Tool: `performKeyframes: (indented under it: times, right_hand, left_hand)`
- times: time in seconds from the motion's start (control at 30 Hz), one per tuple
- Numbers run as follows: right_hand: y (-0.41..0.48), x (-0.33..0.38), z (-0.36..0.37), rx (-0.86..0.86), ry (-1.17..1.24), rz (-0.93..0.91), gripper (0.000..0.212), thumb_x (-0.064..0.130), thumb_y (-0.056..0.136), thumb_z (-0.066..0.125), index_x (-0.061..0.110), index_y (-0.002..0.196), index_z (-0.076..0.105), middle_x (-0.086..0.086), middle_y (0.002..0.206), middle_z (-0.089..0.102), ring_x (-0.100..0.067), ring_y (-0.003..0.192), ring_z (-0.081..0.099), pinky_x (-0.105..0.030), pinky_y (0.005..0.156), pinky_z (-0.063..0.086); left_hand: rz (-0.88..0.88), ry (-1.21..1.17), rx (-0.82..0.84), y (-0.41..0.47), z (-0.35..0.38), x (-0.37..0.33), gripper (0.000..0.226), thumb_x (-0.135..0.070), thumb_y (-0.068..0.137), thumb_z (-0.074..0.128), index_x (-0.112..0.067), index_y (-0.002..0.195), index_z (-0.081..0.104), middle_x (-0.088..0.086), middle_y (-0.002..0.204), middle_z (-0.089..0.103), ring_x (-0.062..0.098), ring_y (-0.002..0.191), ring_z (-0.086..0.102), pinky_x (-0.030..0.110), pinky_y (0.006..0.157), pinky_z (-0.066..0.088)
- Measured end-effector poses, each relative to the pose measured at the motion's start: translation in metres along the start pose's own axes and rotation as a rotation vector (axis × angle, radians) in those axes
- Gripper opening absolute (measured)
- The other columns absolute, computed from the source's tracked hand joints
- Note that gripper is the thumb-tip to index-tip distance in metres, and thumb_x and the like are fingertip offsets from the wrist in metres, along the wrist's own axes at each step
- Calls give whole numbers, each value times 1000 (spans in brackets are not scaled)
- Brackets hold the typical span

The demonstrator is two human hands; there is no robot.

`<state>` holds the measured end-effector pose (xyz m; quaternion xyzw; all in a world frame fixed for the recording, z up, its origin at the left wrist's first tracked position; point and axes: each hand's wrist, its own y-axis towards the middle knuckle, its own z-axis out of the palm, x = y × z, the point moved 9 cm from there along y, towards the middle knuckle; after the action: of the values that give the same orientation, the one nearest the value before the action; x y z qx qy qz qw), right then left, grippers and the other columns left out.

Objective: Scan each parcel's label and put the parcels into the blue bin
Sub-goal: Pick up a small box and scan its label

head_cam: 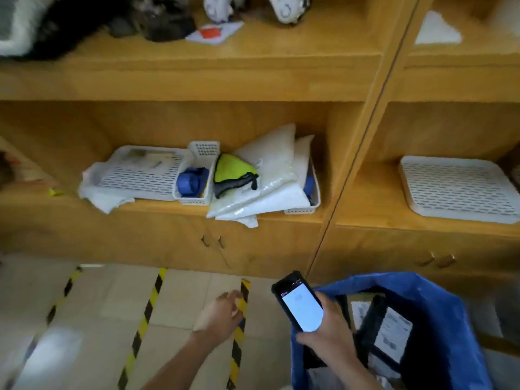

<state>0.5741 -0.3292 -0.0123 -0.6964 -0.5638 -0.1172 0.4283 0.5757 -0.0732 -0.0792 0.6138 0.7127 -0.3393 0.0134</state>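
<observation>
My right hand (330, 332) grips a black handheld scanner (300, 304) with a lit white screen, just above the left rim of the blue bin (439, 311) at the lower right. Inside the bin lies a dark parcel with a white label (389, 330). My left hand (223, 315) is held out over the floor left of the scanner, fingers loosely extended and holding nothing. On the middle shelf lie white bagged parcels (270, 181) stacked with a yellow-green and black pouch (232, 171) on top.
A wooden shelf unit (197, 80) fills the view, with cabinet doors below. White perforated trays (140, 175) and a small basket holding a blue item (192, 182) sit left of the parcels; another tray (458, 190) lies at right. Yellow-black tape stripes (146, 316) mark the floor.
</observation>
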Motion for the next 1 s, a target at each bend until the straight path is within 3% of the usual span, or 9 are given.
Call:
performKeyframes:
  times: [0.17,0.3,0.5,0.7,0.83,1.0]
  right_hand:
    - [-26,77,47,167,-126,-257,85,25,58,79,27,134,40,2,116,51,-17,108,49,-30,82,45]
    - [-76,113,100,337,-240,-423,92,28,57,80,30,137,34,6,114,44,-13,103,46,-33,87,48]
    - [-179,140,187,537,-435,-667,96,33,51,75,31,138,34,9,111,39,-11,99,44,-32,82,48]
    - [-315,150,279,801,-508,-878,91,30,47,73,35,131,39,11,110,44,-12,93,54,-33,78,53]
    - [-399,152,334,930,-610,-1004,91,30,49,75,31,132,38,8,108,43,-12,97,50,-32,83,50]
    - [-498,160,411,1015,-657,-1044,105,33,46,80,25,140,33,5,124,42,-12,111,45,-31,95,46]
  left_hand:
    - [-247,-49,-252,-116,-39,84,39,-30,92,51,-28,131,48,-7,108,63,15,98,61,29,80,50]
    - [-475,-114,-429,-238,-33,142,37,-32,89,51,-30,126,52,-12,102,64,13,96,62,26,78,48]
    - [-752,-218,-646,-420,24,190,31,-36,87,47,-33,117,53,-16,99,54,10,95,59,25,72,43]
    - [-1029,-375,-821,-600,100,210,31,-38,91,55,-34,121,52,-16,107,54,6,98,58,24,84,49]
    - [-1175,-465,-927,-700,134,227,33,-39,93,55,-34,125,50,-15,118,51,3,107,54,24,89,48]
    - [-1262,-558,-1048,-802,162,264,38,-42,92,56,-32,128,49,-13,122,48,5,111,52,27,92,49]
